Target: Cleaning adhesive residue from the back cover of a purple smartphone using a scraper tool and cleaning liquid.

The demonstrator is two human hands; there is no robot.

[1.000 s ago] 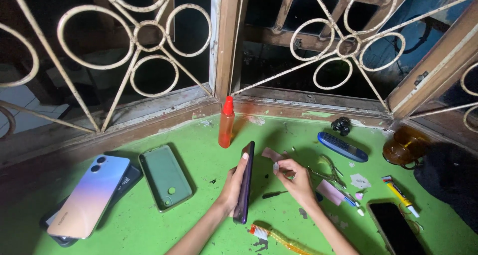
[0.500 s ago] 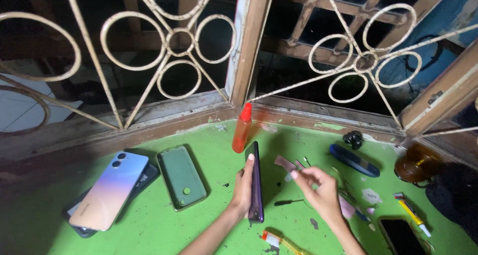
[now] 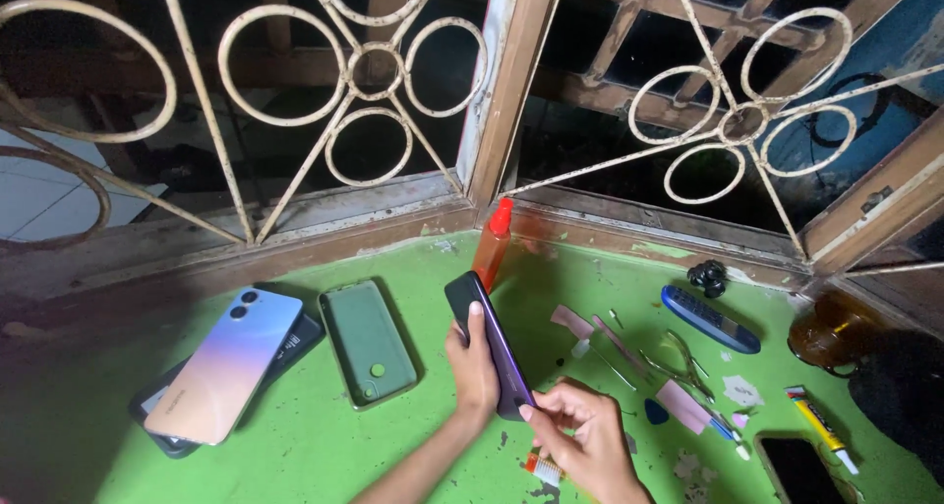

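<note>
In the head view, a worn green table (image 3: 295, 455) is seen, set against a wooden window frame (image 3: 506, 91) fitted with a cream iron grille of rings (image 3: 354, 71); beyond the grille only darkness is made out.

A dark phone (image 3: 489, 342) is held tilted on its edge above the middle of the table. The left hand (image 3: 472, 366) is closed around its side, with the thumb laid along the back. The right hand (image 3: 580, 430) is curled at the phone's lower corner, fingertips pinched against the edge; whether anything small is held in them cannot be told.

Just behind the phone an orange bottle with a red cap (image 3: 494, 240) stands upright. To the left, a green phone case (image 3: 369, 342) lies flat, and beside it a pastel phone (image 3: 226, 361) rests on a dark one. To the right, tweezers (image 3: 678, 356), a blue tool (image 3: 710, 319) and a glue tube (image 3: 821, 427) are scattered.
</note>
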